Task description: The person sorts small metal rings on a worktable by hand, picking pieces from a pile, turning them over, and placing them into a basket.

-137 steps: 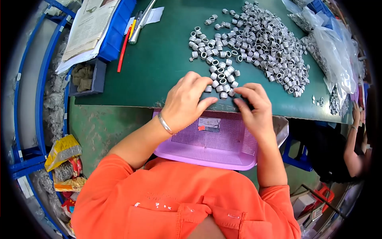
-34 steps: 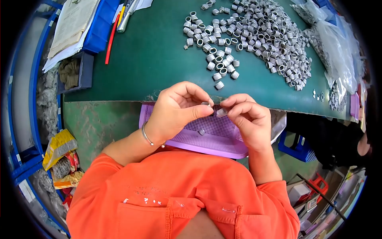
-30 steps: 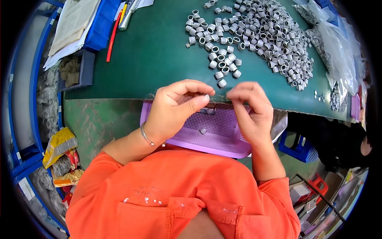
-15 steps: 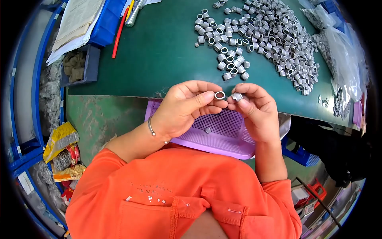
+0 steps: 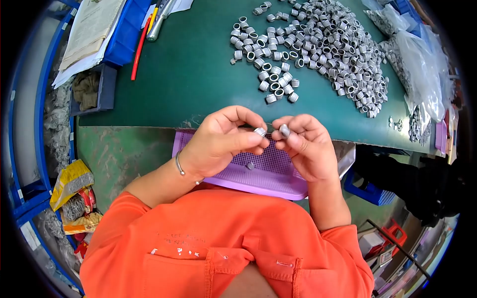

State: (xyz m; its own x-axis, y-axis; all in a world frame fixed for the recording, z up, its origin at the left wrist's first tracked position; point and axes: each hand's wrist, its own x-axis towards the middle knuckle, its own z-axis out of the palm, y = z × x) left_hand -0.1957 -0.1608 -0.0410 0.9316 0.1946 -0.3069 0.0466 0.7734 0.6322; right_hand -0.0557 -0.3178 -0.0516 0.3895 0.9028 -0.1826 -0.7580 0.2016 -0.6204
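Note:
My left hand [image 5: 226, 134] pinches a small grey metal ring [image 5: 260, 132] between thumb and fingertips. Just across from it, my right hand [image 5: 307, 146] grips a second metal ring [image 5: 284, 130] the same way, and a small gap parts the two pieces. Both hands are held over a purple perforated basket [image 5: 243, 185] at the table's near edge. Inside the basket lies one loose metal piece [image 5: 250, 166]. Beyond my hands, a small cluster of similar rings [image 5: 275, 86] rests on the green table [image 5: 174, 84].
A large pile of metal rings [image 5: 343, 59] covers the table's right side, beside clear plastic bags [image 5: 420, 69]. On the left are a red pen [image 5: 139, 54], a blue tray [image 5: 124, 37] with papers and a grey bin [image 5: 106, 89] holding cloth. Blue shelving [image 5: 42, 124] runs along the left.
Both rings have been turned in my fingers; the left one's round opening no longer faces me. The camera view has shifted slightly, moving the table and pile leftward in the picture.

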